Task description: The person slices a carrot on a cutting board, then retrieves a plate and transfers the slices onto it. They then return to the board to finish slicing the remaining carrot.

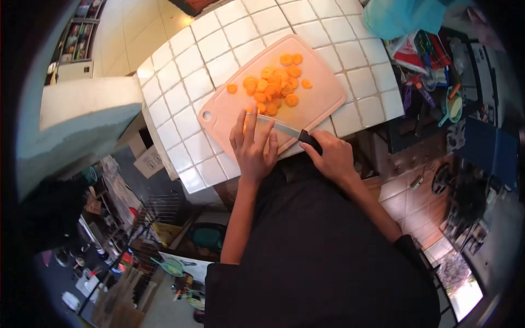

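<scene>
My right hand (334, 157) is closed round the black handle of a kitchen knife (286, 129), whose blade points left over the near edge of a pink cutting board (324, 101). My left hand (254, 146) is at the blade's far end, fingers stretched out and apart, fingertips right by the tip and overlapping it in this view. Beyond the blade, a loose heap of round orange carrot slices (272, 85) lies on the board, with a few single slices around it. Part of the nearest slices is hidden behind my left fingers.
The board rests on a white tiled counter (186, 115) with its near edge against my body. A teal cloth or bag (404, 19) is at the back right. Beside the counter on the right, a cluttered shelf holds a green-handled strainer (453, 106). A pale wall (90, 104) borders the left side.
</scene>
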{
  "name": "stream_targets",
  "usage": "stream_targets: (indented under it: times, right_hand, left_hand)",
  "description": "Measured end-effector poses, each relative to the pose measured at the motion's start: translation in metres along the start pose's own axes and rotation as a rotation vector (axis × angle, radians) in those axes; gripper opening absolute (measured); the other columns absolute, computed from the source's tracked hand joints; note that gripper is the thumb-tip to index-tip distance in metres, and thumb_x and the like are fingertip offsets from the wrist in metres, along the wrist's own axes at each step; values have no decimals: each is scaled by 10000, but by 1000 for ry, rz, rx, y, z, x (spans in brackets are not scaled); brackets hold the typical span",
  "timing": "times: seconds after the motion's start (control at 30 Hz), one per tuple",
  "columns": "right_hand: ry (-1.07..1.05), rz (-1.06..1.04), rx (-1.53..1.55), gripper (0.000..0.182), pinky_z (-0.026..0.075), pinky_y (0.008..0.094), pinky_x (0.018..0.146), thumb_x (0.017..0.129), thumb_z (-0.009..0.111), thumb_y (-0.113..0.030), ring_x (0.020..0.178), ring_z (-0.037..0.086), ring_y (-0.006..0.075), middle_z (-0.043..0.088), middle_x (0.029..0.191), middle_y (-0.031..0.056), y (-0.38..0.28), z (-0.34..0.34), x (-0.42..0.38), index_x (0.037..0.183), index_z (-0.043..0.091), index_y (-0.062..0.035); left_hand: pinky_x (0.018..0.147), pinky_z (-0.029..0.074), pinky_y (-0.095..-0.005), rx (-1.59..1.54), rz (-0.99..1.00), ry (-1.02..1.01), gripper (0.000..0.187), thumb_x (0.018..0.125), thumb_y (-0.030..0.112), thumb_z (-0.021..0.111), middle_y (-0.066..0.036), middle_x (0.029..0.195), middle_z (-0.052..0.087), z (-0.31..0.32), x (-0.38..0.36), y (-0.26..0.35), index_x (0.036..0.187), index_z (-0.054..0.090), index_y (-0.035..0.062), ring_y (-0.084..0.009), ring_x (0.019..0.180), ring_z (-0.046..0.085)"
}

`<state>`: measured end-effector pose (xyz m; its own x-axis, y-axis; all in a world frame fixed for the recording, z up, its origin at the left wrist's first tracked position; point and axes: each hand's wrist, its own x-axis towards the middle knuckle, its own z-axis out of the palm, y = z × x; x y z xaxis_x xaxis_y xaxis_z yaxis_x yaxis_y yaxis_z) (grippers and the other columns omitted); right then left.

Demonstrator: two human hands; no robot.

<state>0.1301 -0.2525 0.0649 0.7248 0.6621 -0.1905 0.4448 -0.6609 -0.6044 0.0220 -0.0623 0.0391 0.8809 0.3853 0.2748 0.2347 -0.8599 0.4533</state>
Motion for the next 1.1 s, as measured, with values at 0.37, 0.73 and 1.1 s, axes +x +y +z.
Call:
stream_targets:
  times: [0.37, 0.73, 1.1]
  right_hand:
    - [-15, 70, 78, 329, 566, 447, 650, 956, 697, -378, 770, 710, 352, 678, 890, 117, 1, 6, -4, 1057, 670, -65]
    - [6, 82, 120, 338, 567, 465, 668, 956, 697, -375, 784, 709, 369, 685, 896, 136, -1, 11, -5, 1058, 667, -55]
    - [-252, 77, 155, 339, 546, 536, 694, 1036, 570, -393, 794, 699, 423, 712, 838, 201, -12, 16, 1, 1027, 630, -59]
  left_hand:
    - [1200, 247, -494, 56, -165, -52, 485, 1007, 329, 622, -213, 1615, 404, -2, 5, -5, 1440, 611, 111, -391, 1524, 294]
    - [1203, 275, -499, 67, -132, -51, 485, 989, 240, 654, -217, 1570, 460, -7, 1, -14, 1431, 583, 53, -405, 1492, 351]
    - [1047, 415, -453, 13, -318, 114, 312, 925, 110, 730, -159, 1197, 641, -5, -28, -37, 1213, 673, 5, -333, 1166, 554]
